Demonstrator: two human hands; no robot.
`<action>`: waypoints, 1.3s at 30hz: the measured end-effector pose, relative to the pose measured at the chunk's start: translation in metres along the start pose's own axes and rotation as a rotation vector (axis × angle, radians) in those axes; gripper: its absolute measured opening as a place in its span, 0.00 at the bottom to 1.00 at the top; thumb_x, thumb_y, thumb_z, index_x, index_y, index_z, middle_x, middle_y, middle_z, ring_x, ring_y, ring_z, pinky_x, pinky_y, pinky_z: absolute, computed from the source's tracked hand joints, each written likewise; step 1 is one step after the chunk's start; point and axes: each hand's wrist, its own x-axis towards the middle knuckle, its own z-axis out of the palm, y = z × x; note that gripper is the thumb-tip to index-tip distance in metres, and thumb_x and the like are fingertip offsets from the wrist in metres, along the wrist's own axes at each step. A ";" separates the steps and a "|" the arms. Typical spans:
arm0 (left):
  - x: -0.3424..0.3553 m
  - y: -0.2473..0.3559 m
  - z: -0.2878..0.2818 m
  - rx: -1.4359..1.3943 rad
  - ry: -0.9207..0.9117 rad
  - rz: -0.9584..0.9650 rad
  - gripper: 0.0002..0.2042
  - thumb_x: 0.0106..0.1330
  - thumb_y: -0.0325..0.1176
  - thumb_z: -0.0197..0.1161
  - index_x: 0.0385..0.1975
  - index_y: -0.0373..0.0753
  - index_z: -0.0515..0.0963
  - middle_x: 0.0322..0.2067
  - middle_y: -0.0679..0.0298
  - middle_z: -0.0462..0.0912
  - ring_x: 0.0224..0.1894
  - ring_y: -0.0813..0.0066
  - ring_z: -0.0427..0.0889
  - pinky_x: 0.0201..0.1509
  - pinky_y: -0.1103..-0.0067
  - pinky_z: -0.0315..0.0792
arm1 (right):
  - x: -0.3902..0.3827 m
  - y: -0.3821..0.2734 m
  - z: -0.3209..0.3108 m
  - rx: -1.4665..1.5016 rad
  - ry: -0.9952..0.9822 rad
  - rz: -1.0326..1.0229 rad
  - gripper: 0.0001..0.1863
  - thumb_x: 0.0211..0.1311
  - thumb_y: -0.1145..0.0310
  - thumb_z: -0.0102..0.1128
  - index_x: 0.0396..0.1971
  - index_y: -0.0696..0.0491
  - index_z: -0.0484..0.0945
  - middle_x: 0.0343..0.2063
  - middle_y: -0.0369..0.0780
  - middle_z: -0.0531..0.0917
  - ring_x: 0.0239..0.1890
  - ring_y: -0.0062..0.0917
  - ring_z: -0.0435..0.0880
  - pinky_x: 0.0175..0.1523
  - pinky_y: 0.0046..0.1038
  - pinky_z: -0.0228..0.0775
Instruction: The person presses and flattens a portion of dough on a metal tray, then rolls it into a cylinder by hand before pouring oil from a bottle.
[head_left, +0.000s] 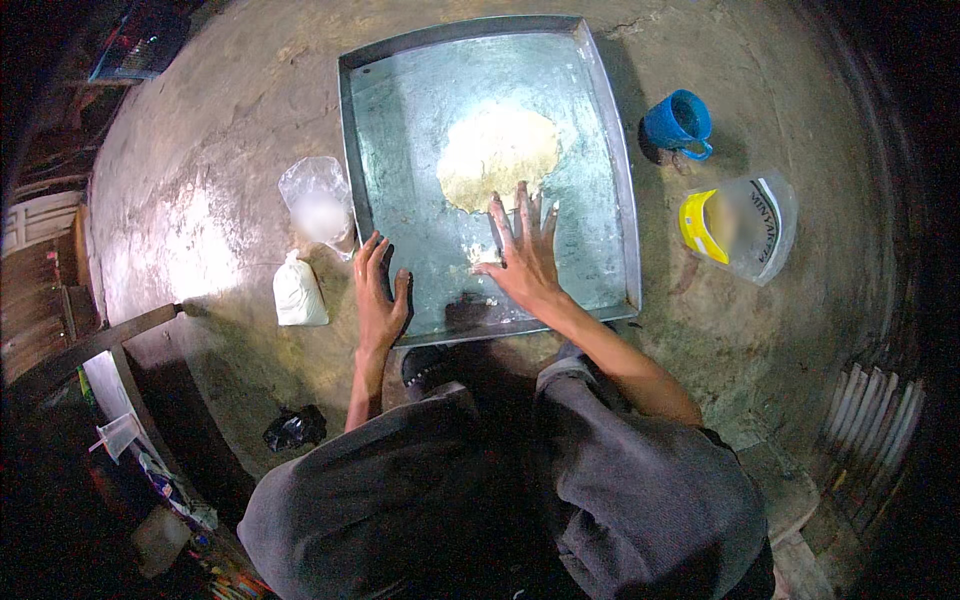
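A shallow rectangular metal tray (pixel 400 180) lies on the floor before my knees. On it is a flattened, pale yellowish dough (pixel 497 158), with uneven edges and a few crumbs nearer to me. My right hand (pixel 527 262) is open over the tray, its fingers spread, with the fingertips at the dough's near edge. My left hand (pixel 380 300) is at the tray's near left side. Its thumb lies inside the rim and its fingers bend over the rim, gripping it.
Left of the tray are a clear plastic bag (pixel 318 205) and a knotted white bag (pixel 299 292). A blue mug (pixel 677 122) and a clear pouch with a yellow panel (pixel 740 225) are on the right. A crumpled black bag (pixel 295 429) lies by my left leg.
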 end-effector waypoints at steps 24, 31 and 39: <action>0.003 0.002 0.000 0.006 0.015 0.028 0.23 0.69 0.28 0.62 0.64 0.34 0.71 0.68 0.48 0.67 0.71 0.46 0.66 0.73 0.59 0.63 | 0.020 0.011 -0.017 -0.007 0.063 -0.018 0.72 0.38 0.45 0.84 0.81 0.45 0.44 0.78 0.59 0.36 0.79 0.62 0.37 0.76 0.70 0.32; -0.003 0.000 -0.002 0.023 -0.017 -0.014 0.24 0.69 0.29 0.61 0.66 0.37 0.70 0.70 0.49 0.66 0.74 0.48 0.62 0.76 0.58 0.59 | -0.015 0.022 -0.029 -0.015 -0.016 0.022 0.75 0.35 0.44 0.85 0.81 0.46 0.43 0.78 0.61 0.37 0.78 0.65 0.37 0.76 0.70 0.32; -0.006 0.001 -0.011 0.074 -0.006 -0.035 0.24 0.71 0.32 0.62 0.65 0.35 0.70 0.68 0.47 0.67 0.71 0.45 0.64 0.75 0.58 0.61 | 0.025 0.000 -0.006 -0.024 0.011 -0.084 0.74 0.34 0.42 0.84 0.81 0.46 0.45 0.77 0.63 0.38 0.78 0.64 0.39 0.76 0.71 0.34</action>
